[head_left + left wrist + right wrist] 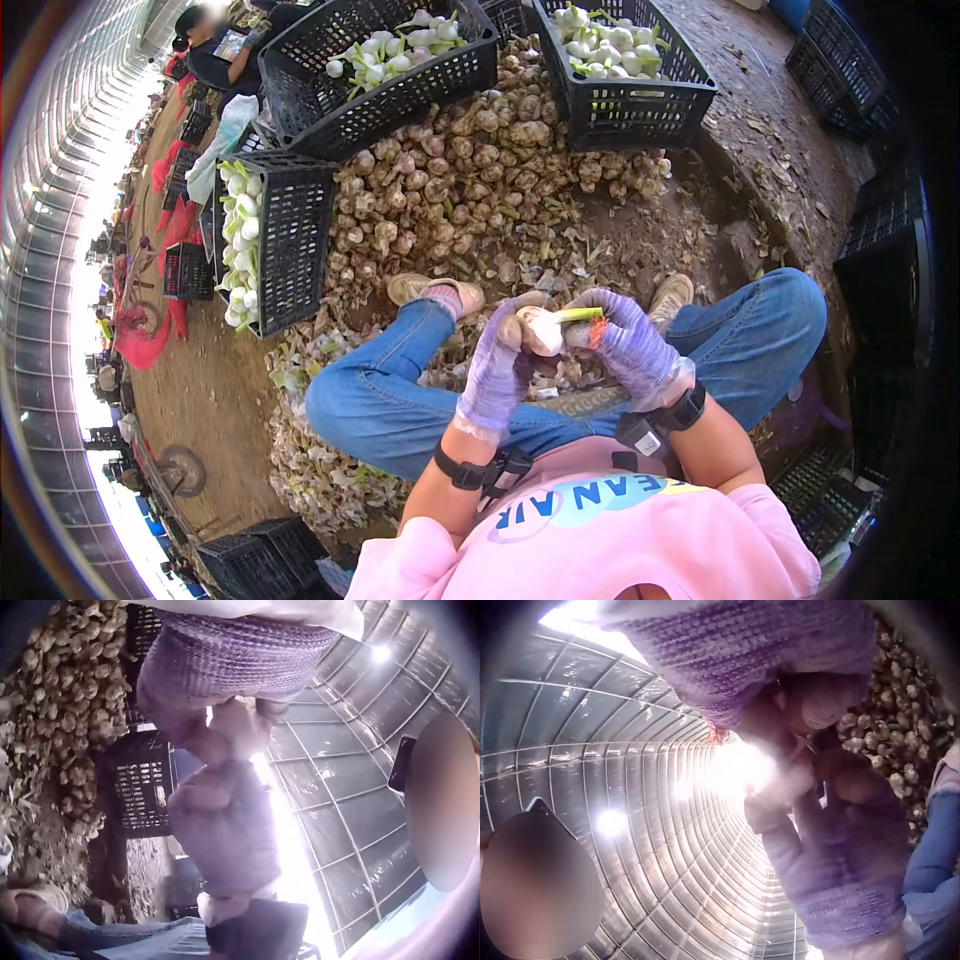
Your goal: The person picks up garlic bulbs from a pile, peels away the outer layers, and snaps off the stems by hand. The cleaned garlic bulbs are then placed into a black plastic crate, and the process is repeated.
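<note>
A garlic bulb (543,330) with a short green stem (580,314) is held between both hands over the lap in the head view. My left hand (495,365), in a purple knit glove, grips the bulb from the left, thumb against its side. From the right, my right hand (635,345) pinches it near the stem; orange material shows on this glove at the thumb. Both wrist views show the gloved fingers closed together around the bulb, which is mostly hidden there.
A large heap of unpeeled garlic (440,190) lies ahead. Around it stand black crates of cleaned bulbs: one crate (295,245) left, one crate (380,110) behind, one crate (640,115) right. Peelings (320,470) cover the ground by the crossed legs. Another person (215,60) sits far left.
</note>
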Demonstrator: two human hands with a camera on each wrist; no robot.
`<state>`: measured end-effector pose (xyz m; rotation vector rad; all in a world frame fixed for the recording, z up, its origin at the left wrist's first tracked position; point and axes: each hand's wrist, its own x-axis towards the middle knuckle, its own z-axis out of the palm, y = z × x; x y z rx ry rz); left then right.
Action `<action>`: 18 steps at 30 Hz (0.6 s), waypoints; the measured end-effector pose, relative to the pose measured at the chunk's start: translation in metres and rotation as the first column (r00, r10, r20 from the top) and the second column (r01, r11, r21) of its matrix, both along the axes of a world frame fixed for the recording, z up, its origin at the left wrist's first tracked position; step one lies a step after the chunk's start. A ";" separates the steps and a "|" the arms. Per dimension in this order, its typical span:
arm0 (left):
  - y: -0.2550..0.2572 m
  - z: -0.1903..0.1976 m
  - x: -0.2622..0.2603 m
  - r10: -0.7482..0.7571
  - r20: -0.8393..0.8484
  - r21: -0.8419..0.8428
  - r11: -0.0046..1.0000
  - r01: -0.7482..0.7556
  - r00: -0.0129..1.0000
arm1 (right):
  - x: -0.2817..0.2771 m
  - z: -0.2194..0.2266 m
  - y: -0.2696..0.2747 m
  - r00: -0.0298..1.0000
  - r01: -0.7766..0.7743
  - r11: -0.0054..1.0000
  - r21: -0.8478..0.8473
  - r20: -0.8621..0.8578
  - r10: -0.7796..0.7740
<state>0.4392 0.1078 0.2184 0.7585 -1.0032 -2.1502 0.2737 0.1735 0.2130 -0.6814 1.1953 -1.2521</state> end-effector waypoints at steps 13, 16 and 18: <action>0.009 0.005 -0.024 0.165 -0.046 0.163 0.974 -0.156 0.985 | 0.008 -0.002 0.003 0.682 0.192 0.981 0.018 0.717 -0.147; 0.004 0.006 -0.016 0.125 -0.174 0.166 0.981 -0.096 0.977 | -0.012 -0.035 0.001 0.704 0.395 0.915 0.077 0.616 -0.355; 0.002 0.013 -0.015 0.079 0.102 -0.086 0.994 -0.070 0.992 | -0.021 -0.027 0.003 0.746 0.332 0.935 -0.128 0.642 -0.176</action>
